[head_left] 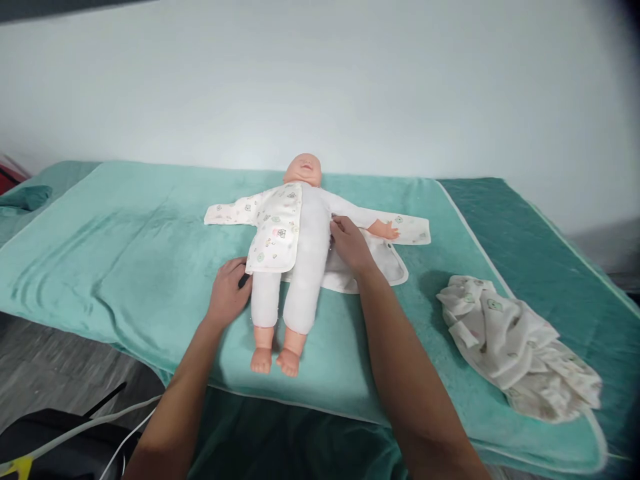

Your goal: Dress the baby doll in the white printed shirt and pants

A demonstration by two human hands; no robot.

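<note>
A baby doll (310, 240) lies face up on the green cloth, with white legs and torso and bare feet. A white printed baby jacket (274, 230) covers one half of its chest; the other front panel (393, 263) is spread out beside it. The doll's arm on the right lies over the flat sleeve, its hand (384, 230) uncovered. My left hand (231, 288) rests beside the doll's hip at the jacket's lower corner, thumb apart from the fingers. Against the doll's right-hand side in view, my right hand (351, 243) has its fingers bent together; what lies between them is hidden.
A crumpled white printed garment (520, 350) lies on the green cloth (150, 233) at the right. A white wall (320, 80) stands behind. At lower left are a black object (55, 440) and pale cables (100, 420) near the grey floor.
</note>
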